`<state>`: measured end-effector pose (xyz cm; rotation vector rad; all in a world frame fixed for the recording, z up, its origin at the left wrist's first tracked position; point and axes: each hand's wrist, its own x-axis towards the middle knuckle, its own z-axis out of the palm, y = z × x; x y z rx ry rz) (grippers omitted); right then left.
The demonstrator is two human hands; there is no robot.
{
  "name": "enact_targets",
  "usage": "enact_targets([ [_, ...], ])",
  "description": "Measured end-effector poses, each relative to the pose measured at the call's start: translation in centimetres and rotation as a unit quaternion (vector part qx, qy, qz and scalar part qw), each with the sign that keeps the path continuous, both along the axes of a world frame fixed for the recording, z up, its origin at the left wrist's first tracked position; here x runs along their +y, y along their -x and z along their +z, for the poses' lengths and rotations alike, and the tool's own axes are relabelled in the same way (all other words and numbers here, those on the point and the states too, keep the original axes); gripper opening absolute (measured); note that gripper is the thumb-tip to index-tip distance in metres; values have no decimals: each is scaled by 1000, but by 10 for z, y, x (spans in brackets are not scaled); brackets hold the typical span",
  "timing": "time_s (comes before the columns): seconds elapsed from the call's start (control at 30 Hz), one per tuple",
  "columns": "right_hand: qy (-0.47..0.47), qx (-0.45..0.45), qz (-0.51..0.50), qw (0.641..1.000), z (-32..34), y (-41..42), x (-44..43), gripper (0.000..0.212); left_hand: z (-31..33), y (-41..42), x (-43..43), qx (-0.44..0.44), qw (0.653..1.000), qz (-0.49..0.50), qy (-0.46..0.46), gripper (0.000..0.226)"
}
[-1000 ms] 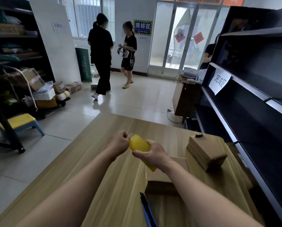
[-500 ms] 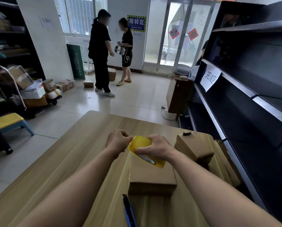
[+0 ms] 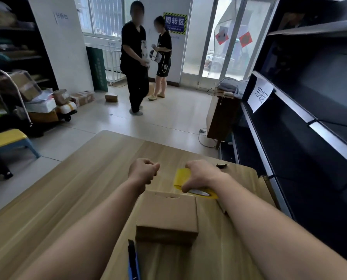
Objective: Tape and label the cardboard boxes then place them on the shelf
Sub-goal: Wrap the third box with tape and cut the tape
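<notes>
A closed cardboard box lies on the wooden table between my forearms. My right hand grips a yellow tape roll just beyond the box's far right corner. My left hand is a closed fist a short way left of the roll, above the table. No tape strip shows between the two hands. A second cardboard box is mostly hidden behind my right forearm. The dark shelf unit with a white paper sign runs along the right side.
A blue-handled tool lies on the table near the box's front left corner. A small black object sits at the table's far right. Two people stand on the tiled floor beyond. A loaded cart and a yellow stool are at left.
My hands have drawn apart: the left fist has moved left, away from the tape roll that it touched before. The roll has gone lower and to the right.
</notes>
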<state>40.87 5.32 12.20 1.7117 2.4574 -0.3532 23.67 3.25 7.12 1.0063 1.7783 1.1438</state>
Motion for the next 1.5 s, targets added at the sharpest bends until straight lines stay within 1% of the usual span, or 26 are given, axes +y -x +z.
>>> enact_targets([
  [0.07,-9,-54,-10,998,-8,-11,5,67,0,4,3,1,1000,3,0,23],
  [0.13,-3,-79,-20,997,-16,-22,9,68,-6,12,6,1,1000,24,6,24],
  [0.27,-5,-61,-39,997,-28,-43,13,69,-29,28,9,-19,998,53,34,26],
  [0.43,-44,-61,-44,996,-41,-49,17,63,-47,25,20,-40,996,63,50,28],
  [0.53,-64,-79,-47,994,-47,-50,23,62,-57,25,26,-49,994,77,57,30],
  [0.67,-35,-123,-64,990,-51,-54,26,61,-62,23,31,-41,994,79,59,31],
  [0.73,-22,-121,-76,989,-55,-55,25,60,-66,22,32,-42,994,79,65,30],
  [0.87,-32,-90,-72,993,-62,-61,22,56,-78,23,30,-42,992,87,83,29],
  [0.97,-21,-69,-80,994,-64,-63,21,60,-84,29,32,-44,991,93,86,30],
  [1.17,-23,-149,-69,986,-76,-71,23,62,-96,36,31,-10,992,83,91,27],
  [1.3,0,-159,-74,985,-85,-75,23,63,-109,35,27,4,991,83,103,26],
  [1.5,-25,-186,-55,981,-113,-76,23,52,-125,38,17,28,987,92,127,28],
])
